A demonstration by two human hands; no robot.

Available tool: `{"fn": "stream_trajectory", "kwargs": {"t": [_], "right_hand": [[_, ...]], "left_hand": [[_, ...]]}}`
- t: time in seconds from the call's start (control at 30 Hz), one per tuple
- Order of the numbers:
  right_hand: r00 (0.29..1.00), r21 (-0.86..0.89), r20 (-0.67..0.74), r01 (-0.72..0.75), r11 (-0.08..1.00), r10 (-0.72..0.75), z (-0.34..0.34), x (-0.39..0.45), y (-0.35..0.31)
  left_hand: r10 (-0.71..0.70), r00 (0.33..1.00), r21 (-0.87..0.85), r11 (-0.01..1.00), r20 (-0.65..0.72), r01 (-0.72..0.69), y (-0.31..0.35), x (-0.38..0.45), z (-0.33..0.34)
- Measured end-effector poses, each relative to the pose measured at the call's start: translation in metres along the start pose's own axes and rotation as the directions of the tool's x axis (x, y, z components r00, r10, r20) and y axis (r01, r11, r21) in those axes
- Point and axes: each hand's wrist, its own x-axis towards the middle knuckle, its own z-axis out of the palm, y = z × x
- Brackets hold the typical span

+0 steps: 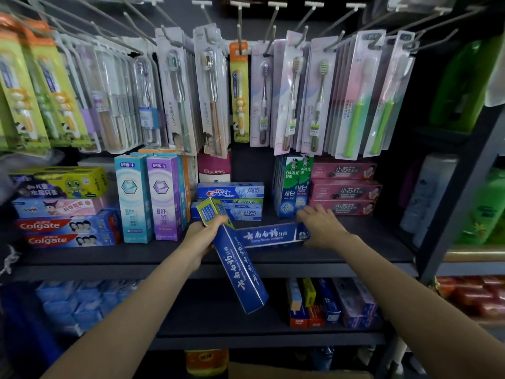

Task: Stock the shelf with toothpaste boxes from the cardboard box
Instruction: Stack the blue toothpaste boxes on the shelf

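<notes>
My left hand [203,237] grips a blue toothpaste box [240,272] near its yellow-green top end. That box tilts down and to the right, hanging in front of the dark shelf [109,258]. A second blue toothpaste box [269,235] lies flat on the shelf, lengthwise. My right hand [323,228] rests on its right end with the fingers stretched out over it and the thumb at the front. A strip of the brown cardboard box [287,372] shows at the bottom edge.
Crest boxes [231,191] are stacked behind the hands, upright green Darlie boxes [293,184] and pink boxes [344,192] to the right, tall teal and purple boxes [149,198] and Colgate boxes [68,232] to the left. Packaged toothbrushes [240,91] hang on pegs above. A lower shelf [246,328] holds more boxes.
</notes>
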Motion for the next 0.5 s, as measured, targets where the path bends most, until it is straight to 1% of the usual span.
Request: {"fn": "stream_trajectory", "kwargs": {"t": [0.07,0.13,0.2,0.33,0.4,0.5], "right_hand": [[0.984,-0.122,-0.177,-0.051,0.991,0.029,-0.008,-0.002,0.003],[0.965,-0.162,-0.261,-0.066,0.985,0.021,-0.016,-0.002,0.007],[0.957,-0.136,-0.288,-0.07,0.988,0.028,-0.018,-0.002,0.011],[0.944,-0.012,-0.318,-0.092,0.996,0.083,-0.013,-0.005,0.013],[0.953,0.023,-0.3,-0.037,0.999,0.043,-0.01,-0.005,0.012],[0.967,0.0,-0.25,0.056,0.998,-0.054,-0.006,-0.001,0.008]], "left_hand": [[0.016,1.0,0.005,1.0,-0.019,-0.015,0.003,0.001,-0.003],[0.016,0.999,0.003,1.0,-0.041,-0.015,0.006,0.001,-0.006],[0.013,0.999,-0.011,1.0,-0.049,-0.014,0.009,0.002,-0.008],[0.017,0.998,-0.007,1.0,-0.06,-0.018,0.01,0.004,-0.008],[0.017,0.998,-0.008,1.0,-0.058,-0.017,0.009,0.004,-0.007],[0.013,0.998,-0.017,1.0,-0.058,-0.014,0.007,0.003,-0.005]]}}
